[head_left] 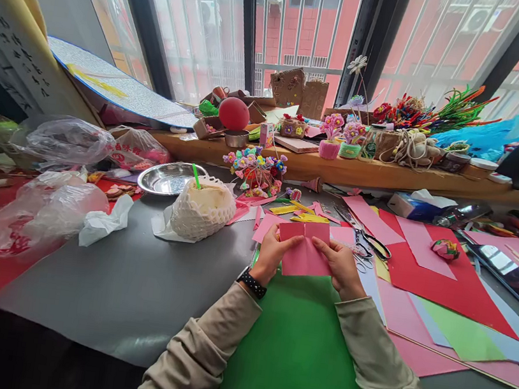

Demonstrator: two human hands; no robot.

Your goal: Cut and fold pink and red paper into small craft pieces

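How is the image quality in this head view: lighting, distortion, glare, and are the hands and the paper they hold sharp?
Head view: daylight from the windows backlights the scene, slightly blown out behind the curtains; strong wide-angle bending at the edges, with window frames leaning; left hand, right hand and the pink paper are sharp and evenly lit; mild glare on the metal bowl; bottom-left corner falls dark.

We see both our arms clad in loose beige-khaki sleeves, creased and bunched toward the cuffs. Our left hand (271, 255) is bare, with a black watch (252, 283) strapped at the wrist, pale dots along its band. Our right hand (342, 267) wears nothing.
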